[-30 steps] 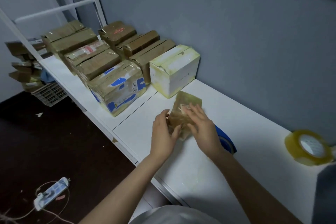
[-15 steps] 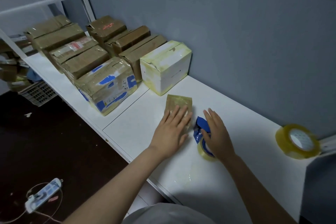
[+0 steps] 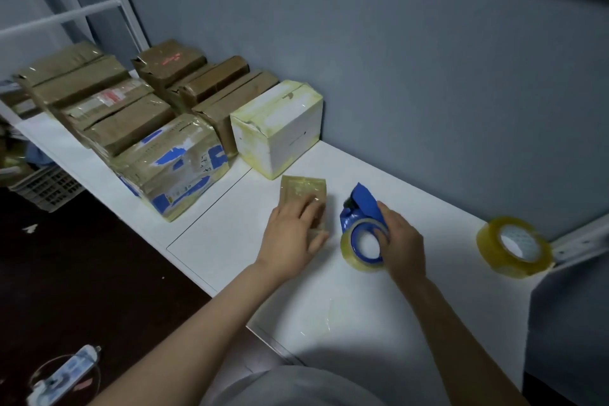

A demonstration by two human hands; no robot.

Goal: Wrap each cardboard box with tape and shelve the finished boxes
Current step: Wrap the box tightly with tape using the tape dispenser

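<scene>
Our left grip point(image 3: 287, 237) lies flat, fingers straight, pressing the small cardboard box point(image 3: 301, 188) onto the white surface point(image 3: 230, 234), likely so it won't slide under the tape. Our right grip point(image 3: 402, 241) curls round the blue tape dispenser point(image 3: 361, 205) just beside the box, poised to start a strip. Wrapped boxes point(image 3: 171, 168) sit against the wall, clear of the work.

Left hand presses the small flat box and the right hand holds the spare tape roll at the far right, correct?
No. In the head view the right hand grips the blue tape dispenser beside the small flat box; the spare tape roll lies untouched. The left hand rests on the box.
</scene>
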